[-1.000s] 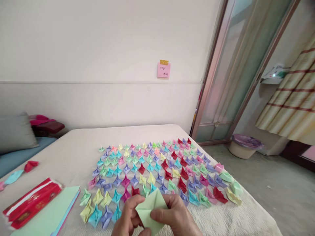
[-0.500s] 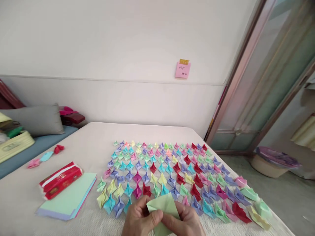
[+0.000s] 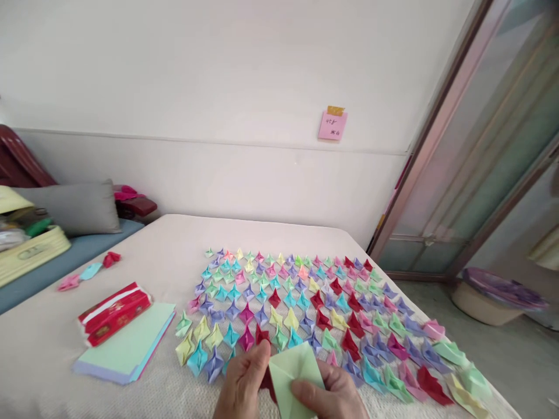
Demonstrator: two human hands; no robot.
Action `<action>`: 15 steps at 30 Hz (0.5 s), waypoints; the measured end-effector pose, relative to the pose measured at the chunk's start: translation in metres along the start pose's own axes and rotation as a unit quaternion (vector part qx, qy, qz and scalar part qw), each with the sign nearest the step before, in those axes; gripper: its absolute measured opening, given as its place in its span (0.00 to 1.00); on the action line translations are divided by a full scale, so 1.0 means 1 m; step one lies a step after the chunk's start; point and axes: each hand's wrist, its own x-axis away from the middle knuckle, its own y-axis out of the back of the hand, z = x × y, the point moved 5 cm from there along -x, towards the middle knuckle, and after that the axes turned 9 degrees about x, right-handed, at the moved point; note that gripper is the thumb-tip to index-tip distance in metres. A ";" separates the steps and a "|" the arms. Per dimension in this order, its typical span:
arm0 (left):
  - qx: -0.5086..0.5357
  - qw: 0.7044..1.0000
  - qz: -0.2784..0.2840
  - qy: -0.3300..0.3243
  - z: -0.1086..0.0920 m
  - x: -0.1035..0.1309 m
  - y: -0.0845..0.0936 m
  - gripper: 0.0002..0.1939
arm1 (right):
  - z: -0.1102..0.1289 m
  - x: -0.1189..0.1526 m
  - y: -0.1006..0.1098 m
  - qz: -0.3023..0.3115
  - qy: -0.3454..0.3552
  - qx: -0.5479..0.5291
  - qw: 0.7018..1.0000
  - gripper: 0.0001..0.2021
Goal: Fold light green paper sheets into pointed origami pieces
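A square of pale green folded paper (image 3: pixel 297 375) with crease lines is held low in front of me. My right hand (image 3: pixel 336 396) grips it, thumb pressed on its face and fingers behind. My left hand (image 3: pixel 242 381) is just left of the paper, its thumb raised and apart from the paper's edge; its other fingers are partly hidden. Beyond both hands, many folded paper boats (image 3: pixel 275 298) in several colours stand in rows on the pale bed cover (image 3: pixel 174 256). Some dark red paper shows between my left hand and the green square.
A red tissue packet (image 3: pixel 114 314) lies on a stack of coloured paper (image 3: pixel 126 349) at left. Behind it are small folded pieces (image 3: pixel 91 271). A grey cushion (image 3: pixel 82 206) and yellow box (image 3: pixel 35 253) are farther left. A pink note (image 3: pixel 332 125) is taped to the wall; a tub (image 3: pixel 493 297) stands right.
My left thumb has lifted off the green paper and the left hand has drawn away to its left. The right hand keeps hold. The whole view has shifted slightly.
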 end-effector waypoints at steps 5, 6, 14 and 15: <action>0.069 0.993 0.092 0.016 0.013 -0.003 -0.009 0.22 | 0.007 0.002 0.001 -0.036 -0.003 0.027 0.999 0.18; 0.075 0.993 0.092 0.022 0.016 -0.003 -0.009 0.20 | 0.008 0.002 0.000 -0.037 -0.002 0.034 0.999 0.19; 0.056 0.997 0.038 0.036 0.023 -0.005 0.003 0.16 | 0.004 0.001 -0.003 -0.027 0.001 0.037 0.999 0.16; 0.050 0.998 0.017 0.025 0.020 -0.006 0.007 0.17 | 0.004 0.001 -0.002 -0.025 0.005 0.032 0.999 0.15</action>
